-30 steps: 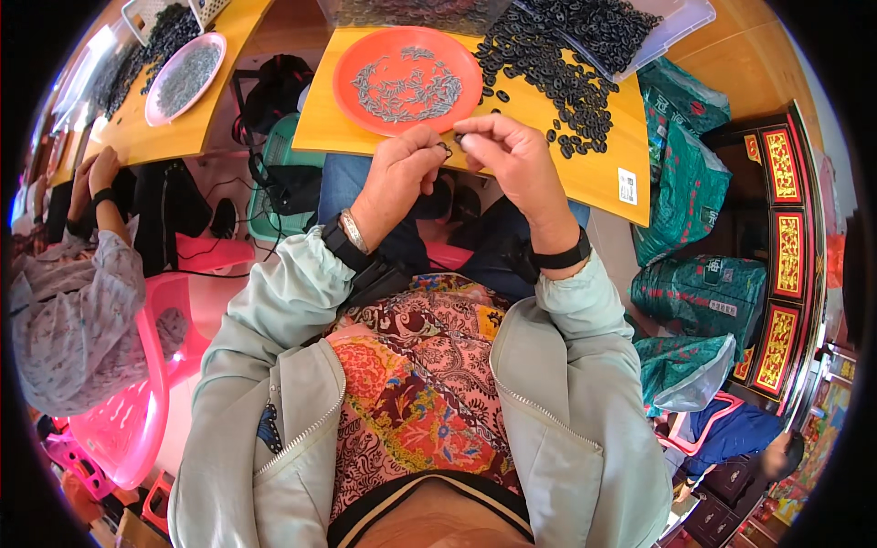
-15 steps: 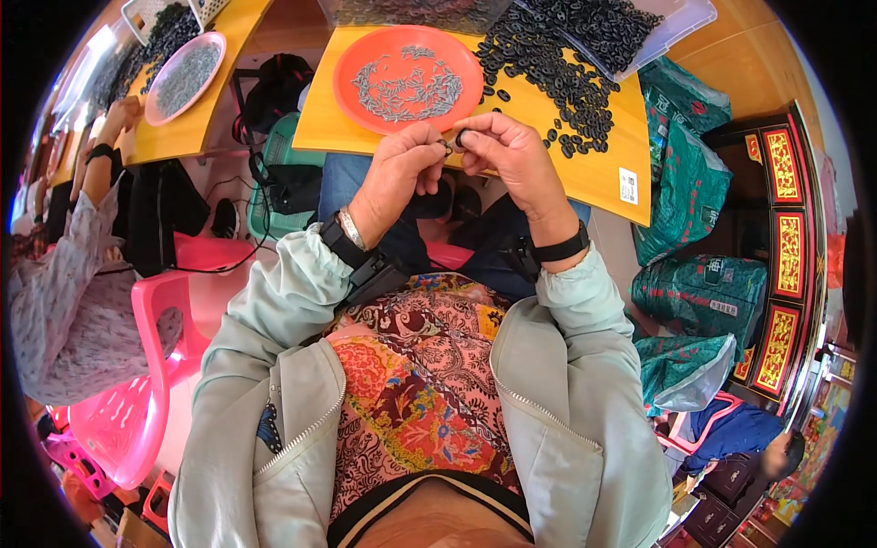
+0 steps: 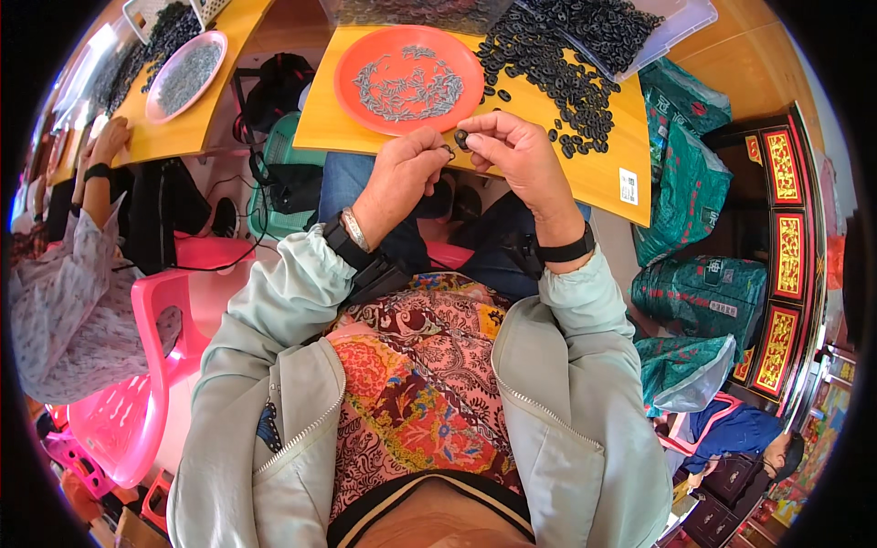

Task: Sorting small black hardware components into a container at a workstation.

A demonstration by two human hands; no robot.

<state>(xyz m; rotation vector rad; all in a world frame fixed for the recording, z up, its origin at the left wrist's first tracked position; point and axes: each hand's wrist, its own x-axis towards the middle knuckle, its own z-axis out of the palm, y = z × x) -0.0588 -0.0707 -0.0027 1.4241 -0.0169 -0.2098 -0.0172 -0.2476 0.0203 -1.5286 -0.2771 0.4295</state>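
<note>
Above the near edge of the yellow table, my two hands are close together. My right hand [image 3: 521, 160] pinches a small black oval piece [image 3: 461, 139] between thumb and fingertips. My left hand [image 3: 406, 178] is closed in a pinch on something small and dark at its fingertips, too small to name. Just beyond them lies a round orange-red plate [image 3: 358, 57] with many small grey pin-like pieces [image 3: 416, 91] scattered over it. Right of the plate, a heap of black oval pieces [image 3: 571, 96] like the held one spreads over the tabletop [image 3: 534, 169].
A clear plastic bin [image 3: 685, 23] of black pieces stands at the far right. Green bags [image 3: 694, 292] line the right side by a carved cabinet [image 3: 783, 247]. At left, a co-worker's hand [image 3: 110, 142] rests by another table with a pink plate [image 3: 155, 114]; a pink chair [image 3: 151, 365] stands nearer.
The black oval piece has turned in my right fingertips and shows more of its face. My hands sit slightly lower and farther apart. The co-worker's hand has moved away from the pink plate.
</note>
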